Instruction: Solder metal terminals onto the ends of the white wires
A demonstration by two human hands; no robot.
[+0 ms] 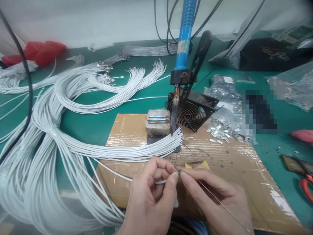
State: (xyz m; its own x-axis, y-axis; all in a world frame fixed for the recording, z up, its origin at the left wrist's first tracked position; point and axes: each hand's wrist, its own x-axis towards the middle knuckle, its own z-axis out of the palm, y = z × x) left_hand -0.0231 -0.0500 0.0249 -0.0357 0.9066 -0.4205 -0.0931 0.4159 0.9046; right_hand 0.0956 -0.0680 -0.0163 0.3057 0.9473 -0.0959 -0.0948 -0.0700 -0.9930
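Observation:
My left hand (156, 192) pinches the end of one white cable (114, 174) between thumb and forefinger, above the cardboard (244, 189). Against its fingertips are those of my right hand (215, 192), also pinched; what lies between them is too small to tell. A thin wire (220, 201) runs from beneath the right fingers toward the lower right. Just beyond both hands, a bundle of white cables (137, 150) lies with its cut ends by the tip of a blue-handled soldering iron (174, 111). The iron hangs tip down beside a block with shiny metal strips (158, 125).
A small black fan (193, 114) stands behind the iron. Loose metal pieces (218, 130) and plastic bags (225, 91) lie to its right. Large coils of white cable (44, 182) fill the left. Red-handled pliers (305, 189) rest at the right edge. A black cable (29, 85) hangs at left.

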